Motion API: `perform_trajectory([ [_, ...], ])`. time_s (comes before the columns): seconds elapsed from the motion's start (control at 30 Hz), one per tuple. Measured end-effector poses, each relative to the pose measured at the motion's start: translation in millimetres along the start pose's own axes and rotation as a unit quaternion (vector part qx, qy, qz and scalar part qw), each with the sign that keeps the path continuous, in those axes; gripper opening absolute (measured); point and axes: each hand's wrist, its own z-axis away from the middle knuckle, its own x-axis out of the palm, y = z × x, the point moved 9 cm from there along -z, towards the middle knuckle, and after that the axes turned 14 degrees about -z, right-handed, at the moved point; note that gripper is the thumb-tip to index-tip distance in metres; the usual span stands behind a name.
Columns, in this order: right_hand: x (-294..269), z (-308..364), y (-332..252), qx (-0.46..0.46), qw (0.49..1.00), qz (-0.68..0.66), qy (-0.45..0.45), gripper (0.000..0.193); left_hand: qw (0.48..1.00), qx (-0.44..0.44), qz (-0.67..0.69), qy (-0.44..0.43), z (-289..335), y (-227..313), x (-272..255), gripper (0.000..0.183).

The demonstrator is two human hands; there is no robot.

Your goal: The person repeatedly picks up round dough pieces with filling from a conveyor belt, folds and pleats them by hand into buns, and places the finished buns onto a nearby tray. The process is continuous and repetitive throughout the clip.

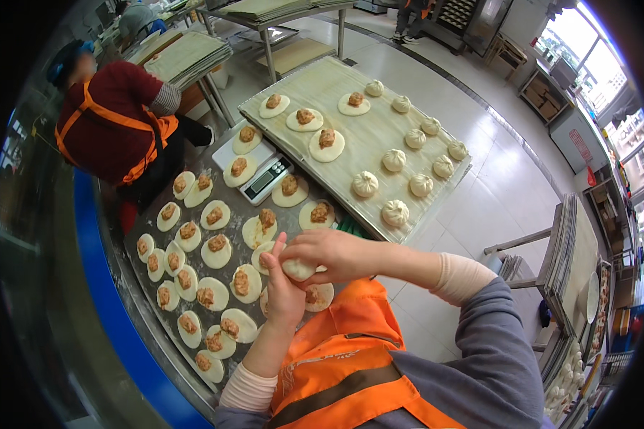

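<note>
Bun (298, 269), head view: excessive finger pressure could tear the dough and expose any filling inside; uneven gripping could leave a gap in the wall. Lowering either hand too far could flatten the filled dough round (326, 294) just below. Position: the bun is raised over the near edge of the worktop (232, 200), between both hands. Left hand (285, 289) cradles it from the left, fingers partly hidden; right hand (329, 254) grips its upper side with curled fingers.
</note>
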Motion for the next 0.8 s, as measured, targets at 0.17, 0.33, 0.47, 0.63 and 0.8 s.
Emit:
perform_trajectory([
  [0.17, -150, 24, 91, 0.236, 0.949, -0.012, 0.209, 0.055, 0.992, -0.026, -0.123, -0.031, 0, 1, -11, 0.063],
  [0.33, -303, 95, 207, 0.317, 0.869, 0.174, 0.338, 0.054, 0.990, -0.044, -0.125, 0.046, 13, -7, -58, 0.049],
  [0.47, -332, 109, 258, 0.340, 0.848, 0.231, 0.336, 0.054, 0.990, -0.049, -0.105, 0.080, 22, -8, -84, 0.044],
  [0.63, -320, 101, 276, 0.396, 0.840, 0.258, 0.268, 0.051, 0.985, -0.048, -0.107, 0.124, 34, -1, -99, 0.042],
  [0.8, -212, 32, 139, 0.101, 0.904, 0.335, 0.247, 0.050, 0.977, -0.050, -0.166, 0.122, 37, -4, -113, 0.037],
])
